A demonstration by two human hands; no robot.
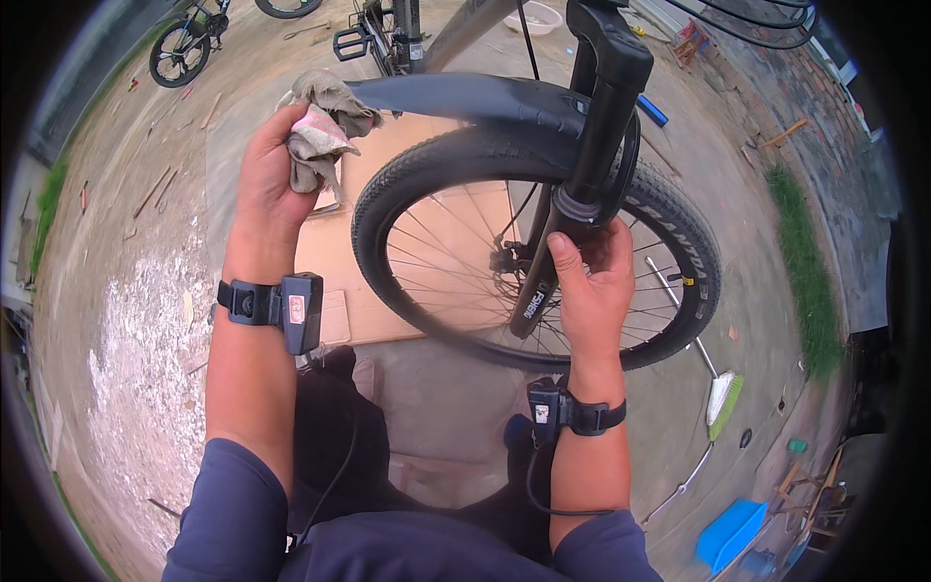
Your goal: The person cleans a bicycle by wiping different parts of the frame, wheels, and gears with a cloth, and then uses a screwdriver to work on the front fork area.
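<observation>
My left hand [270, 184] grips a crumpled grey and pink rag [320, 128] and presses it against the rear tip of a black mudguard [465, 97]. My right hand [592, 281] wraps around the lower leg of the black suspension fork [592, 126], thumb up along it. The front wheel [427, 165] with its knobbly black tyre and thin spokes stands between my hands, over a sheet of brown cardboard [388, 155]. Each wrist carries a small black device on a strap.
A broom with a green and white head [722, 400] lies on the concrete at the right, near a blue dustpan [729, 533]. Another bicycle [184, 44] stands far back left. A strip of grass [810, 281] runs along the right. My dark trousers show below.
</observation>
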